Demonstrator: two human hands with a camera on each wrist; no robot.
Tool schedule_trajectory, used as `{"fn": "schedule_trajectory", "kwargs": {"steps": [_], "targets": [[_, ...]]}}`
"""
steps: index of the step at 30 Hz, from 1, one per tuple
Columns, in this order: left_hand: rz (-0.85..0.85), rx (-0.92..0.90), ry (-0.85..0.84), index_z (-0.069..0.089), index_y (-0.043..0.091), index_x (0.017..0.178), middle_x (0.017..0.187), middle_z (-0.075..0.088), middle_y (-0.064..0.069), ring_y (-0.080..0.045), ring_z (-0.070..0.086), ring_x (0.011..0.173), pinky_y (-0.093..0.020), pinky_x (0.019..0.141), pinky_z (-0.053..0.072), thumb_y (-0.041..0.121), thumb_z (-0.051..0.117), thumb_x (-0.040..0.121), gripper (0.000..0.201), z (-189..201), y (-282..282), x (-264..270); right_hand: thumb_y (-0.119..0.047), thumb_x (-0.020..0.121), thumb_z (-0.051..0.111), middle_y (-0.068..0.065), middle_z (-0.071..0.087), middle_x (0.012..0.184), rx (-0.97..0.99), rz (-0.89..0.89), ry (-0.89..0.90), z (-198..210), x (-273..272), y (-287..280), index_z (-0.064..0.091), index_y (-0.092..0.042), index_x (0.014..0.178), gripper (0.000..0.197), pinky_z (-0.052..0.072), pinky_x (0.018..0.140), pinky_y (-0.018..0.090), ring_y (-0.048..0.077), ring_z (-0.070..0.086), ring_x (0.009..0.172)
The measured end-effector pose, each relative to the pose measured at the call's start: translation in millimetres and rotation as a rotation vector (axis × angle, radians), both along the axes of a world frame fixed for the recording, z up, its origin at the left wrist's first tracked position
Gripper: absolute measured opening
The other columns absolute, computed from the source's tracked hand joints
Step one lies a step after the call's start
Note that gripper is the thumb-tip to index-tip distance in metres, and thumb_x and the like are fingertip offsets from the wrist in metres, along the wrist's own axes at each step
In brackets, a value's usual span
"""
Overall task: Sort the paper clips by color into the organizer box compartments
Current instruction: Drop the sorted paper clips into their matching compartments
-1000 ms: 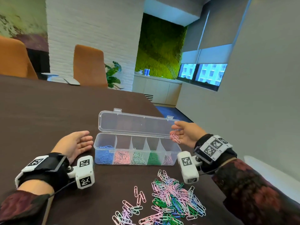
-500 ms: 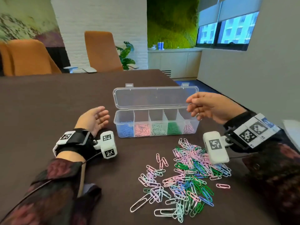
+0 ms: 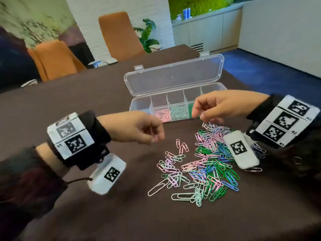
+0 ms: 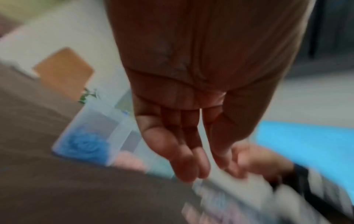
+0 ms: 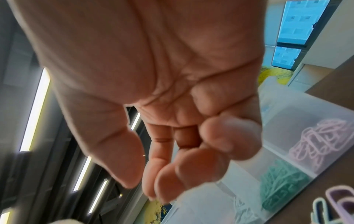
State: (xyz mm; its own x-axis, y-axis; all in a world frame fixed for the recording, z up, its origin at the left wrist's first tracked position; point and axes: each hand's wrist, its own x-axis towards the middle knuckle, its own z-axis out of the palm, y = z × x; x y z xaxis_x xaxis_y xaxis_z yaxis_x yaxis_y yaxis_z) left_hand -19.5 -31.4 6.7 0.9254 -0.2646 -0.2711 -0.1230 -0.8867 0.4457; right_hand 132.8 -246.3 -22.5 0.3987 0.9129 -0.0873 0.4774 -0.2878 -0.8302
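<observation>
A clear organizer box (image 3: 140,103) stands with its lid (image 3: 173,79) up. Pink clips (image 3: 163,115) and pale green clips (image 3: 178,113) show in the middle compartments. A mixed pile of paper clips (image 3: 208,164) lies in front of the box. My left hand (image 3: 156,136) hovers left of the pile, fingers loosely curled and holding nothing; it hides the box's left end. My right hand (image 3: 199,116) hangs over the pile's far edge, in front of the box's right half, fingers relaxed and empty. The blurred left wrist view shows the left hand (image 4: 191,163) and blue clips (image 4: 84,145).
The dark brown table (image 3: 86,214) runs out to the left and towards me. Orange chairs (image 3: 119,35) stand behind its far edge. A few loose pink clips (image 3: 181,146) lie left of the pile. The right wrist view shows the lilac clips (image 5: 316,136) and green clips (image 5: 283,184) in their compartments.
My right hand let go of lilac clips at the box's right end and came down over the pile. My left hand lifted off the table beside the box and moved toward the pile.
</observation>
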Motion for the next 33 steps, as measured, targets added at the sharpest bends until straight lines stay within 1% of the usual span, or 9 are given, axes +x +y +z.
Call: {"fn": "schedule_trajectory", "kwargs": {"steps": [2, 5, 8, 11, 14, 18, 21, 24, 33], "targets": [[-0.085, 0.241, 0.022, 0.059, 0.026, 0.095, 0.081, 0.059, 0.016, 0.007, 0.054, 0.066, -0.005, 0.062, 0.038, 0.012, 0.068, 0.084, 0.019, -16, -5, 1, -0.016, 0.074, 0.061, 0.0, 0.054, 0.067, -0.008, 0.02, -0.011, -2, -3, 2, 0.062, -0.015, 0.092, 0.018, 0.036, 0.047, 0.023, 0.01, 0.046, 0.054], [-0.095, 0.247, 0.028, 0.061, 0.019, 0.105, 0.088, 0.056, 0.008, 0.008, 0.051, 0.071, -0.006, 0.064, 0.038, 0.02, 0.072, 0.082, 0.025, -29, -11, 2, -0.003, 0.087, 0.058, 0.002, 0.054, 0.07, -0.018, 0.045, -0.066, -1, -6, 3, 0.061, -0.015, 0.093, 0.013, 0.038, 0.046, 0.017, 0.009, 0.048, 0.059], [-0.098, 0.243, 0.02, 0.06, 0.018, 0.101, 0.089, 0.056, 0.002, 0.007, 0.05, 0.068, -0.007, 0.061, 0.037, 0.025, 0.074, 0.08, 0.026, -36, -23, 10, -0.003, 0.089, 0.056, 0.001, 0.057, 0.07, -0.019, 0.038, -0.076, -2, -5, 1, 0.062, -0.016, 0.093, 0.015, 0.04, 0.048, 0.018, 0.009, 0.05, 0.059], [-0.122, 0.283, 0.005, 0.058, 0.018, 0.094, 0.088, 0.055, 0.001, 0.008, 0.049, 0.066, -0.01, 0.061, 0.036, 0.025, 0.073, 0.08, 0.021, -43, -33, 17, -0.014, 0.076, 0.062, -0.001, 0.057, 0.067, 0.018, 0.005, -0.007, -4, -5, 2, 0.062, -0.017, 0.091, 0.015, 0.039, 0.046, 0.019, 0.009, 0.05, 0.057], [-0.14, 0.299, 0.005, 0.062, 0.014, 0.088, 0.087, 0.056, 0.001, 0.003, 0.049, 0.064, -0.009, 0.062, 0.036, 0.023, 0.071, 0.082, 0.014, -44, -37, 22, -0.022, 0.067, 0.057, 0.001, 0.058, 0.069, 0.015, -0.015, 0.017, -5, -3, 2, 0.061, -0.017, 0.091, 0.025, 0.04, 0.048, 0.02, 0.009, 0.051, 0.057], [-0.088, 0.222, 0.001, 0.06, 0.022, 0.078, 0.083, 0.059, 0.004, -0.001, 0.051, 0.065, -0.009, 0.062, 0.037, 0.021, 0.069, 0.084, 0.012, -44, -34, 24, -0.021, 0.073, 0.059, 0.004, 0.062, 0.073, 0.009, -0.015, 0.001, -4, -3, 2, 0.061, -0.017, 0.093, 0.021, 0.043, 0.053, 0.024, 0.014, 0.052, 0.063], [0.022, 0.08, -0.063, 0.057, 0.027, 0.076, 0.074, 0.058, 0.014, 0.005, 0.052, 0.063, -0.007, 0.063, 0.037, 0.018, 0.067, 0.086, 0.018, -39, -27, 20, -0.003, 0.089, 0.056, 0.004, 0.061, 0.073, 0.027, -0.029, -0.005, -5, -4, 1, 0.06, -0.014, 0.094, 0.013, 0.041, 0.053, 0.023, 0.012, 0.051, 0.06], [0.101, -0.006, -0.115, 0.058, 0.027, 0.076, 0.068, 0.058, 0.016, 0.006, 0.051, 0.059, -0.006, 0.062, 0.036, 0.017, 0.067, 0.087, 0.017, -35, -20, 15, 0.001, 0.09, 0.051, 0.004, 0.06, 0.072, 0.046, -0.051, 0.009, -6, -4, 0, 0.06, -0.012, 0.095, 0.017, 0.04, 0.05, 0.021, 0.01, 0.05, 0.057], [0.13, -0.051, 0.065, 0.062, 0.023, 0.079, 0.066, 0.06, 0.015, -0.004, 0.05, 0.059, -0.01, 0.062, 0.039, 0.016, 0.065, 0.088, 0.012, -41, -14, 4, -0.001, 0.091, 0.051, 0.001, 0.062, 0.073, 0.03, -0.047, -0.052, -2, -6, 0, 0.06, -0.01, 0.099, 0.015, 0.045, 0.054, 0.021, 0.007, 0.053, 0.057]]}}
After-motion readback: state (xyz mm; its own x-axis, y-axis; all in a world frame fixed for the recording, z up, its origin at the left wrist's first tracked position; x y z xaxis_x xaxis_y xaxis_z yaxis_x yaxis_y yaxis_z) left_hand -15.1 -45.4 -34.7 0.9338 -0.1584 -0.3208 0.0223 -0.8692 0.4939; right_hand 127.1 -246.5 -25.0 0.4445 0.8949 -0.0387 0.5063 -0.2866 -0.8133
